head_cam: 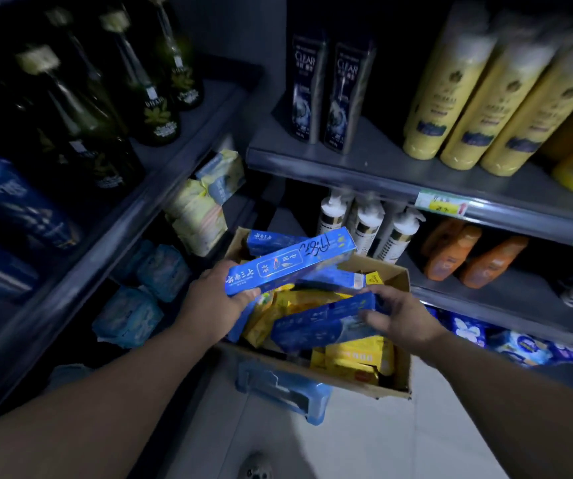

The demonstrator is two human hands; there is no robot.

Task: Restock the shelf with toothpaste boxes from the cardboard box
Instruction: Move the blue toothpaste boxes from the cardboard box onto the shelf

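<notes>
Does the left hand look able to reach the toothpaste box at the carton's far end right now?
Probably not yet: the left hand is full, gripping a blue box held right across the far box.

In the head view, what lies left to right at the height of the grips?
Light blue soft packs, left-hand grip holding a blue toothpaste box, yellow packets in the brown cardboard box, right-hand grip, blue-and-white packs.

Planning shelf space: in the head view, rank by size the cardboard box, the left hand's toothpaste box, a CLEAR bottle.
1. cardboard box
2-3. toothpaste box and CLEAR bottle look alike; the bottle stands farther off, so unranked.
</notes>
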